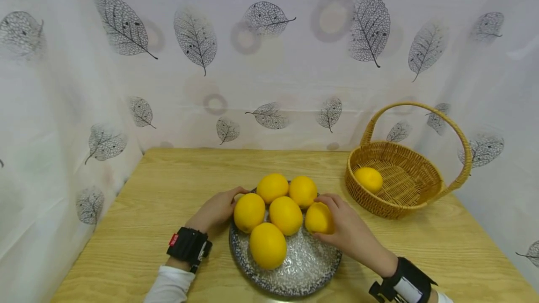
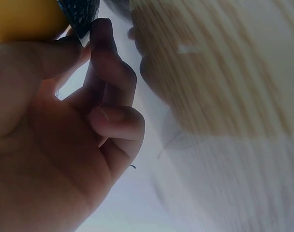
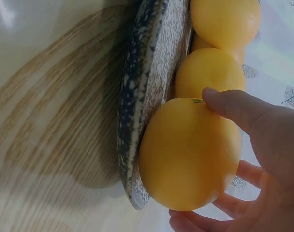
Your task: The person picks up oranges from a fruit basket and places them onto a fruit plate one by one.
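Observation:
A speckled grey plate [image 1: 311, 265] with a dark blue rim carries several yellow-orange oranges [image 1: 286, 215]. My left hand [image 1: 216, 209] pinches the plate's left rim between thumb and fingers; in the left wrist view the thumb lies over the edge [image 2: 81, 24], with a fingertip under it. On the right side of the plate, my right hand [image 1: 347, 228] grips one orange [image 1: 317, 219]. The right wrist view shows the thumb near that orange's [image 3: 188, 154] green stem end, the other fingers around its far side. It sits close to the rim, beside the other oranges.
A wicker basket [image 1: 393, 212] with a tall arched handle stands at the back right, holding one orange [image 1: 368, 180]. All of it rests on a light wooden table [image 1: 189, 167]. A leaf-printed curtain [image 1: 269, 74] hangs behind the table and along both sides.

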Tool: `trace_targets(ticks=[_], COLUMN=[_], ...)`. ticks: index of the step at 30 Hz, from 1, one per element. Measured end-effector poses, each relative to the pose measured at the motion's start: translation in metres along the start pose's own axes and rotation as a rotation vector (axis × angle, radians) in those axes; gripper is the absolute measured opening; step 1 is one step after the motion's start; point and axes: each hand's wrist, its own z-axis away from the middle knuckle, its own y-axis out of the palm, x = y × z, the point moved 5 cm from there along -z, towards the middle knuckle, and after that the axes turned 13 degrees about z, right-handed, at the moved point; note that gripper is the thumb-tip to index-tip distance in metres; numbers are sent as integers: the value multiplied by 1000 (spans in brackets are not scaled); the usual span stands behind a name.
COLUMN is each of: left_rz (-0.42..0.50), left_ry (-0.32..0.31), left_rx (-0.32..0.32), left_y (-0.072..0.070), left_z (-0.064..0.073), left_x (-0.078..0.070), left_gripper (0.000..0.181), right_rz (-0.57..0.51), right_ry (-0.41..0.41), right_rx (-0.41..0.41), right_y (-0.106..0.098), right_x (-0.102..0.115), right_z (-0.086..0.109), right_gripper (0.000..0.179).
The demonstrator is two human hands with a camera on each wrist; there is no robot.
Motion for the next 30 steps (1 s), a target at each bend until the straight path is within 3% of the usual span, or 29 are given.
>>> trace_targets(ticks=[30], left_rz=[-10], left_ry=[10], left_rx=[3], left_y=[0], left_z=[0], left_x=[-1], left_gripper=[39], right_rz=[-50], right_ry=[15], right_rx=[42], right_y=[0], right_x=[-1], right_z=[7], right_gripper=[76])
